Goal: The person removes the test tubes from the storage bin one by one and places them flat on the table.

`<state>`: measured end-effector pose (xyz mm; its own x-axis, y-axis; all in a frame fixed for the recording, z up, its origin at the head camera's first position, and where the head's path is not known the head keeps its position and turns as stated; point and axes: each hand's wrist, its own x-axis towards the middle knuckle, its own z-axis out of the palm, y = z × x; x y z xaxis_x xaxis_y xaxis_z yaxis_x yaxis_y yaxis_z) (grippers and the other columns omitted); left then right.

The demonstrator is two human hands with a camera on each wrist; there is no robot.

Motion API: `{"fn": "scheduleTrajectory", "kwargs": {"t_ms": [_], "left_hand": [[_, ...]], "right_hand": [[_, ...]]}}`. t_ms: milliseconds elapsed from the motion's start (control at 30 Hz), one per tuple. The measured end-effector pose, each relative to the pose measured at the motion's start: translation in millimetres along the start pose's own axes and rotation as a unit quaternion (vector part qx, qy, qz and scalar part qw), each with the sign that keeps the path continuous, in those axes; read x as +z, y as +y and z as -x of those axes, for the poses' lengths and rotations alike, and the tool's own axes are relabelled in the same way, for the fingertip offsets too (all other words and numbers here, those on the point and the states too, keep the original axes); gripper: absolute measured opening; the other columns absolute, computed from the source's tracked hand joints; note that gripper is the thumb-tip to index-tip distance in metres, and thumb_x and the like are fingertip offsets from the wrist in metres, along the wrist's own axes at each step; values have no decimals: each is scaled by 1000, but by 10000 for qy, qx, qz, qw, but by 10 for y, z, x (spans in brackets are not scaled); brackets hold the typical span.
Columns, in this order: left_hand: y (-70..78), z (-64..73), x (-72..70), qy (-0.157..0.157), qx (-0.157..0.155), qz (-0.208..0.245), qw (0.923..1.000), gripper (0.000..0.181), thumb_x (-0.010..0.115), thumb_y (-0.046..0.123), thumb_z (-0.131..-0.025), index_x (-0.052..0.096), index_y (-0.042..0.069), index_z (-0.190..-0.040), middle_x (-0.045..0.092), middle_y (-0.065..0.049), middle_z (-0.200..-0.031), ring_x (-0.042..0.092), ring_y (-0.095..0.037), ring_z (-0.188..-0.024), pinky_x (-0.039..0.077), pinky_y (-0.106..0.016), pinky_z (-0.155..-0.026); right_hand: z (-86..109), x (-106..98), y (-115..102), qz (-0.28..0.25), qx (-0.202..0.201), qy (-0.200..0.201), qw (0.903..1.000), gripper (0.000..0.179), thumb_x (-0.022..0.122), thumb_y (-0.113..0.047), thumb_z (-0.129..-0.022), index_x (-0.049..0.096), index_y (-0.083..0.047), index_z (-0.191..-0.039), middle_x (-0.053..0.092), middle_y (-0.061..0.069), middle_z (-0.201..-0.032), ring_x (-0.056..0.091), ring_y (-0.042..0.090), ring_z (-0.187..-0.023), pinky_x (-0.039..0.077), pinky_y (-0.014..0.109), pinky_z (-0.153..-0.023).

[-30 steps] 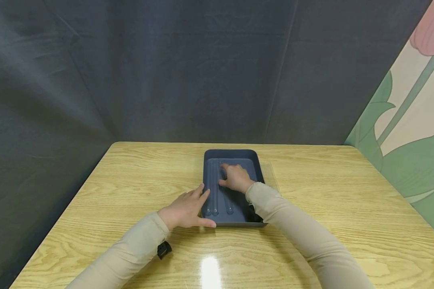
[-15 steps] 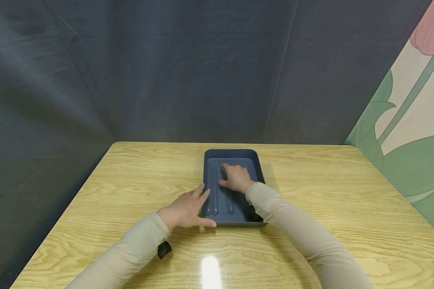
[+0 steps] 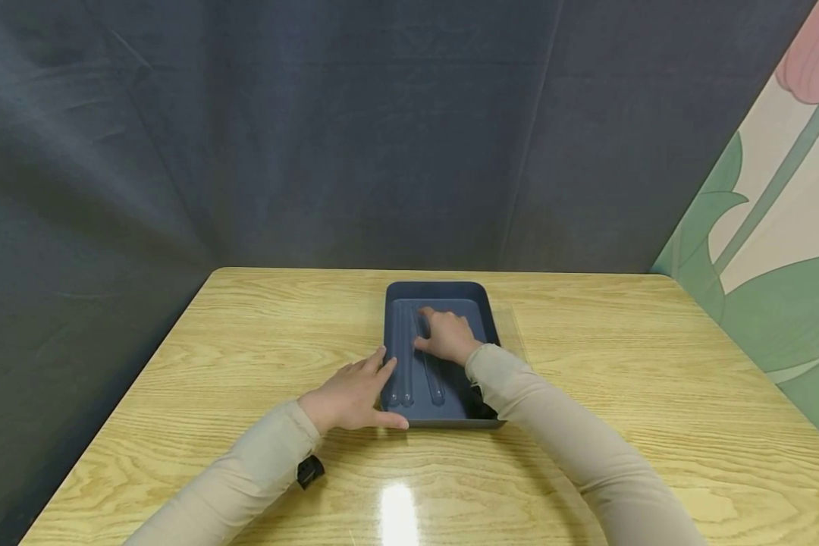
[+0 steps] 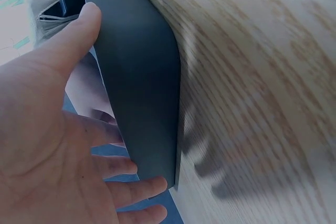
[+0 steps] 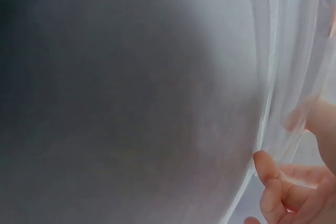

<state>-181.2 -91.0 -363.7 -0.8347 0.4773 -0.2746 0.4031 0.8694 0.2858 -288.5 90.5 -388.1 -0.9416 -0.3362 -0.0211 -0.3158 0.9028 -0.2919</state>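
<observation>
Clear test tubes lie lengthwise in a dark blue rectangular tray (image 3: 437,291) on the table. Two of them (image 3: 407,379) rest side by side along the tray's left wall. A third test tube (image 3: 434,375) lies slanted, its rounded end toward the near right. My right hand (image 3: 448,336) reaches inside the tray and pinches this third tube near its far part. Thumb and fingers (image 5: 266,166) meet its sides in the right wrist view. With spread, straight fingers, my left hand (image 3: 348,396) rests at the tray's near left corner, thumb along the near wall (image 4: 139,77).
A transparent flat piece (image 3: 510,330) lies on the wooden table (image 3: 621,364) just right of the tray. Dark cloth (image 3: 382,152) hangs behind and to the left. A wall with a painted flower (image 3: 792,265) stands at the right.
The near, rounded end of the third test tube has swung slightly to the right, so it lies more slanted. My right hand has shifted very slightly right; my left hand stays still.
</observation>
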Motion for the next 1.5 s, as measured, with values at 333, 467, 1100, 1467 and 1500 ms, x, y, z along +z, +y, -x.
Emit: {"fn": "scheduleTrajectory", "kwargs": {"t_ms": [333, 467, 1100, 1467, 1500], "left_hand": [[15, 3, -9, 0, -25, 4, 10000, 96, 57, 63, -80, 21, 7, -150, 9, -18, -157, 27, -37, -140, 26, -52, -113], [15, 4, -9, -13, -22, -1, 10000, 96, 57, 63, -81, 21, 7, -150, 8, -18, -157, 27, -38, -140, 26, -52, -113], [13, 10, -14, -13, -19, 60, 10000, 95, 58, 61, -81, 21, 7, -149, 8, -18, -157, 27, -38, -140, 25, -53, -113], [1, 11, -13, -49, 6, 11, 10000, 95, 57, 62, -82, 19, 7, -150, 7, -17, -158, 27, -39, -140, 25, -54, -113], [0, 9, -13, -51, -1, 11, 10000, 95, 57, 62, -82, 19, 8, -150, 6, -17, -158, 26, -38, -140, 25, -54, -113]], "right_hand": [[-16, 6, 26, -97, 105, 101, 9998, 63, 64, -32, -86, 44, -4, -138, 71, 12, -78, 68, 31, -86, 39, 58, -101], [-13, -10, 35, -165, 80, 156, 9997, 63, 64, -32, -86, 44, -2, -138, 64, 6, -60, 67, 27, -73, 38, 59, -101], [5, -139, 56, -422, 58, 359, 9984, 61, 62, -29, -88, 43, -1, -138, 63, 3, -62, 54, 13, -51, 45, 33, -61], [30, -237, 73, -485, 9, 344, 9982, 61, 61, -30, -89, 40, -3, -140, 69, 6, -77, 61, 15, -64, 42, 53, -95], [32, -248, 77, -498, 10, 341, 9982, 61, 61, -30, -89, 40, -4, -140, 70, 7, -79, 62, 16, -65, 41, 54, -96]]}}
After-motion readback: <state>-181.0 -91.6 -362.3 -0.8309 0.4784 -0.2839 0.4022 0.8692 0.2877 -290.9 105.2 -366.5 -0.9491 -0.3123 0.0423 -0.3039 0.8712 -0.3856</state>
